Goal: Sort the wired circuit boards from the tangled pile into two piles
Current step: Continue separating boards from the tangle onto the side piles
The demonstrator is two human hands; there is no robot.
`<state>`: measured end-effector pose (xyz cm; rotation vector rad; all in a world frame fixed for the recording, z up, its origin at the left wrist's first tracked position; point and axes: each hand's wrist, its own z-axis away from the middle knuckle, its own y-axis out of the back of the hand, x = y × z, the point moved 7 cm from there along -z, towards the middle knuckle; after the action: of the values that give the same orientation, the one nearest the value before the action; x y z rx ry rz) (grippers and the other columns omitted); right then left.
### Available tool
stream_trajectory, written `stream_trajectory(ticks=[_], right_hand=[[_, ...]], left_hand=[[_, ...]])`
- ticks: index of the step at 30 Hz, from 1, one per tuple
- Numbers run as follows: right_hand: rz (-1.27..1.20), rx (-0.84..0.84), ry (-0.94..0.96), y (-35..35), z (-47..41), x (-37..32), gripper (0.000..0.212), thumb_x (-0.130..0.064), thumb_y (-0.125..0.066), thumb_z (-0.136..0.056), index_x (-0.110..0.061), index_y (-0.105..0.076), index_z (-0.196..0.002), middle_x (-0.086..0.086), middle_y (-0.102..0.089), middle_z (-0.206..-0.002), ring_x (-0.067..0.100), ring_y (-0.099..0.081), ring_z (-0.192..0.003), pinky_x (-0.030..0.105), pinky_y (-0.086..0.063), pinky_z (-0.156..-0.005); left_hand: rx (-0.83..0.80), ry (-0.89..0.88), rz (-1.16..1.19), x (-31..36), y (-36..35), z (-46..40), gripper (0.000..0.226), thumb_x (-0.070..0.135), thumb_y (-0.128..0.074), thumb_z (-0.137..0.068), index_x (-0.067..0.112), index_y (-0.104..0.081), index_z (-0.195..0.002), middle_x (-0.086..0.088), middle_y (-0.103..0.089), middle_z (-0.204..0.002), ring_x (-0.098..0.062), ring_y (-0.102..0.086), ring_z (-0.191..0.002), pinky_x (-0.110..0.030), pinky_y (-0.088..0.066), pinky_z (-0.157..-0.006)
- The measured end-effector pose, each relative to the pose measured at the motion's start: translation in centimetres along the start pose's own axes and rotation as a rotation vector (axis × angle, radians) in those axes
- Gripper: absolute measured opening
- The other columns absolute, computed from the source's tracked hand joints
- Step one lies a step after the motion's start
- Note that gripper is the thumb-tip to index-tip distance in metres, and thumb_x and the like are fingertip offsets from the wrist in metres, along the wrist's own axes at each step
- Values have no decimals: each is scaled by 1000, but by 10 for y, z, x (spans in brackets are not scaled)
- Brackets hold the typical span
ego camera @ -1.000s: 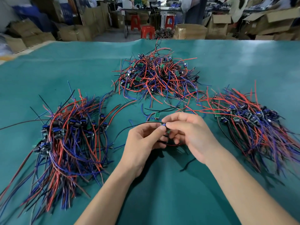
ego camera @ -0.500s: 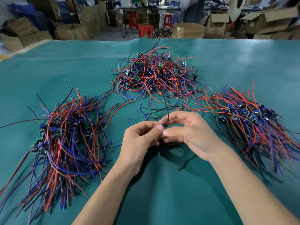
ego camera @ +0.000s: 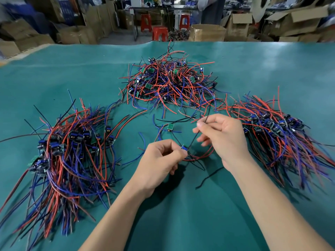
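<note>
Closest to me, the left hand (ego camera: pixel 159 160) pinches a small blue-topped circuit board (ego camera: pixel 184 148) at its fingertips. Just beyond, the right hand (ego camera: pixel 224 136) pinches that board's thin black wire (ego camera: pixel 204 122). Sorted wire bundles lie left (ego camera: pixel 72 151) and right (ego camera: pixel 275 131) on the teal cloth table (ego camera: pixel 181 223), tangled red-and-blue pile (ego camera: pixel 170 82) farther back.

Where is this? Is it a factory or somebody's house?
Probably a small factory or workshop, not a house. A big green table holds heaps of wired circuit boards, stacked cardboard boxes line the floor behind it, and red plastic stools stand by more workbenches.
</note>
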<state>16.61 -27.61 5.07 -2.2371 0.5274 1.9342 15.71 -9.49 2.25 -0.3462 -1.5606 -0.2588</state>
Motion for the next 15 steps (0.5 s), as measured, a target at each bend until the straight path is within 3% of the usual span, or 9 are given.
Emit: stream_trajectory(ticks=[2, 4, 7, 9, 11, 13, 15], right_hand=[[27, 151, -6, 14, -3, 3, 16, -12, -64, -97, -11, -68, -82, 7, -77, -77, 16, -66, -51, 24, -49, -46], [-131, 188, -110, 12, -2, 9, 23, -25, -62, -101, -9, -66, -86, 12, -77, -80, 18, -67, -52, 25, -50, -45], [-159, -82, -218, -19, 7, 11, 44, -55, -73, -84, -11, -73, -87, 8, -78, -84, 20, -73, -65, 29, -55, -52], [72, -271, -93, -40, 19, 1, 32, -49, -80, -74, -19, -78, -85, 2, -78, -81, 17, -75, -72, 34, -60, -62], [213, -267, 16, -44, 22, -8, 15, -29, -86, -76, -17, -78, -83, 1, -77, -76, 21, -75, -73, 40, -62, -70], [230, -208, 27, -27, 16, -17, 8, -19, -85, -80, -17, -77, -80, 1, -77, -73, 23, -75, -71, 36, -61, -63], [261, -115, 29, 10, 5, -34, 13, -32, -84, -77, -21, -78, -77, -1, -76, -70, 17, -74, -64, 26, -54, -53]], left_hand=[[-14, 9, 9, 0, -1, 1, 18, 35, -71, -66, 24, -59, -59, -12, -53, -70, -13, -43, -49, -21, -39, -48], [24, 4, 58, -3, 2, -1, 15, 28, -74, -75, 21, -65, -65, -10, -57, -70, -15, -49, -53, -22, -43, -50], [148, -16, 158, -6, 12, -4, 16, 8, -69, -90, 15, -73, -76, -7, -65, -72, -16, -57, -59, -21, -48, -52], [143, -39, 105, -4, 12, -4, 16, 3, -66, -92, 12, -76, -82, -6, -70, -74, -14, -59, -62, -21, -49, -55], [105, -51, 48, -2, 8, -3, 13, 2, -65, -92, 9, -75, -95, -7, -74, -80, -13, -62, -65, -21, -51, -58], [111, -27, 96, -4, 7, -2, 20, -1, -65, -91, 7, -70, -108, -10, -75, -88, -15, -66, -69, -22, -52, -59], [148, 0, 155, -6, 9, -3, 24, -3, -65, -91, 6, -66, -112, -13, -74, -93, -17, -68, -71, -23, -53, -59]])
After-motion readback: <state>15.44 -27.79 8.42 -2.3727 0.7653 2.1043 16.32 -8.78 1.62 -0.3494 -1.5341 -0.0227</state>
